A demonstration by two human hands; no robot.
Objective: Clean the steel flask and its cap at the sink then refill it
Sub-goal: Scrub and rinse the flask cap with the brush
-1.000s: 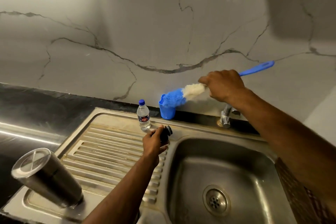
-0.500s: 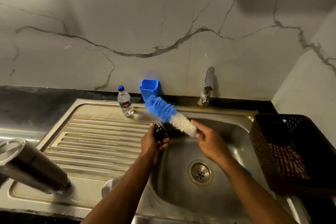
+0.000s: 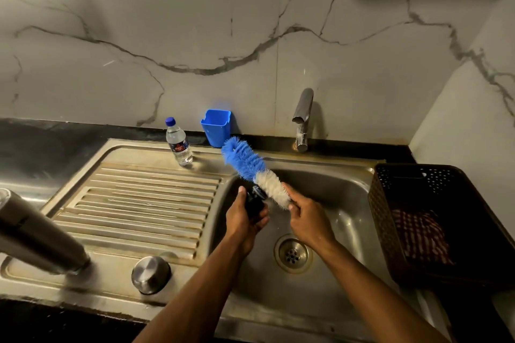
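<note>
While the flask [image 3: 36, 234] sits tilted on the near left corner of the draining board, well apart from the action, the cap [image 3: 255, 203] is what's getting attention right now. It's a small dark piece, held over the left side of the sink [image 3: 348, 192] with the left hand [image 3: 242, 220] curled around it from below. The right hand [image 3: 308, 220] grips the bottle brush [image 3: 253, 168] just behind the white bristles, and the white part is touching or right up against the top of the cap, with the blue tip poking out toward the far left. So I'd call this the cap-scrubbing step, pretty early in the whole job. No water seems to be coming out of the tap [image 3: 302, 111] as far as I can tell, so the next move probably needs a twist or a back-and-forth with the brush, then a rinse under the tap. There's also a round steel lid [image 3: 150, 274] lying on the near edge of the board, a small water bottle [image 3: 178, 142] and a blue holder [image 3: 216, 127] at the far side, and a dark basket [image 3: 390, 203] with a checked cloth [image 3: 420, 234] on the right. Flask body looks untouched so far, and the refill comes way later.
</note>
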